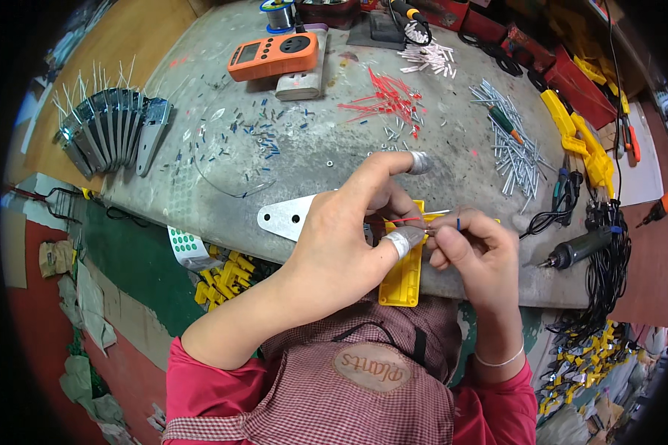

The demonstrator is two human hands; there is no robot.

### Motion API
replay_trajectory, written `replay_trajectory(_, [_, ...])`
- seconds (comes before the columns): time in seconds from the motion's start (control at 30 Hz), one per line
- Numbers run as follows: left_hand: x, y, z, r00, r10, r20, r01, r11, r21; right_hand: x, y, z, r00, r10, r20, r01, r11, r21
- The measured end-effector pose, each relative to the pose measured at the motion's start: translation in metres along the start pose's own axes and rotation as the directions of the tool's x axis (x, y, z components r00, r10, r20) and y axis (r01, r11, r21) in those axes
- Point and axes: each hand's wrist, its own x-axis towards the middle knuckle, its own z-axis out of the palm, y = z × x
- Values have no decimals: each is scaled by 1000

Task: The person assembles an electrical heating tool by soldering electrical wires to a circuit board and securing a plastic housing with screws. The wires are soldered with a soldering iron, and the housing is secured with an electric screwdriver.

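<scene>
My left hand (345, 233), silvery tape wrapped round its thumb and index fingertip, pinches thin wires between thumb and a finger. Among them a red wire (401, 220) shows. Close against it, my right hand (476, 252) is closed in a pinch on a thin wire, its tip hidden by the fingers. A small blue piece (458, 223) sticks up at the right fingertips. Below both hands lies a yellow plastic housing (402, 285), partly covered by the left thumb. A pale metal plate with holes (282, 216) lies under the left hand, its right part hidden.
Small blue-ended parts (263, 137), red-leaded parts (390, 100), white sleeves (429, 58) and screws (516, 148) lie scattered. An orange meter (273, 55) stands at the back. At left stand grey metal plates with wires (115, 130); at right, an electric screwdriver (580, 248) and cables.
</scene>
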Motion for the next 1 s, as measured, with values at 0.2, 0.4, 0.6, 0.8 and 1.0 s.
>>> replay_trajectory(0.2, [-2, 4, -3, 1000, 6, 19, -6, 999, 40, -5, -8, 4, 995, -91, -44, 81, 981, -178])
replay_trajectory(0.4, [-4, -6, 4, 970, 243, -6, -241, 964, 110, -3, -11, 2, 986, -164, -12, 150, 929, -338])
replay_trajectory(0.6, [-4, -3, 3, 807, 576, 133, -578, 724, 375, 18, -10, -13, 947, 271, 175, -279, 960, 23])
replay_trajectory(0.8, [4, -12, 4, 918, 395, 42, -397, 912, 105, -4, -12, -2, 956, -284, 70, 277, 803, -527])
replay_trajectory(1.0, [6, -16, 0, 927, 364, 94, -372, 924, 91, -3, -27, 4, 984, 168, 60, -143, 942, -303])
